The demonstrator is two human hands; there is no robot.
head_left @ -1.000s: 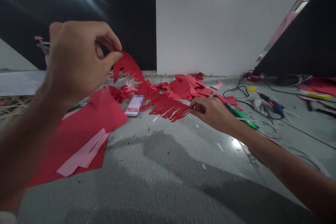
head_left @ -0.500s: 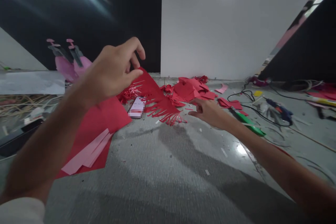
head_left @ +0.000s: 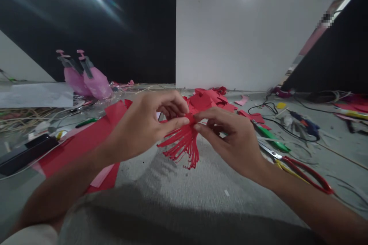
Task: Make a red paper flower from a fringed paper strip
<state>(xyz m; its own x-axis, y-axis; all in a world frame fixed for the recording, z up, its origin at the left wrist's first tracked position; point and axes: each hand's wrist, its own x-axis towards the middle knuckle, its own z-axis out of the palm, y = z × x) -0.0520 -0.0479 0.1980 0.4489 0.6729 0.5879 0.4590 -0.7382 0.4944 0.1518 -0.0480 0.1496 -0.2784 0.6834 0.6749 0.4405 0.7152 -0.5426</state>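
Observation:
Between my hands hangs a fringed red paper strip [head_left: 184, 141], its cut ends fanning downward above the grey surface. My left hand [head_left: 152, 122] pinches the strip's uncut upper edge between thumb and fingers. From the other side my right hand [head_left: 230, 134] pinches the same edge, its fingertips close to the left ones. Behind them lies a pile of cut red paper pieces [head_left: 205, 101]. Under my left forearm are red paper sheets [head_left: 83, 141] with a pink paper strip [head_left: 102, 176] on top.
Red-handled scissors [head_left: 304, 172], a green cutter [head_left: 271, 138] and a blue glue gun [head_left: 304, 122] with a black cord lie on the right. Two pink spray bottles [head_left: 96, 82] stand at the back left. A black box-shaped object [head_left: 28, 153] sits at left. White and black panels rise behind.
My left hand has come down with the fringed strip. My right hand has moved in and taken hold of its upper edge. The scissors, hidden before, now show beside my right forearm.

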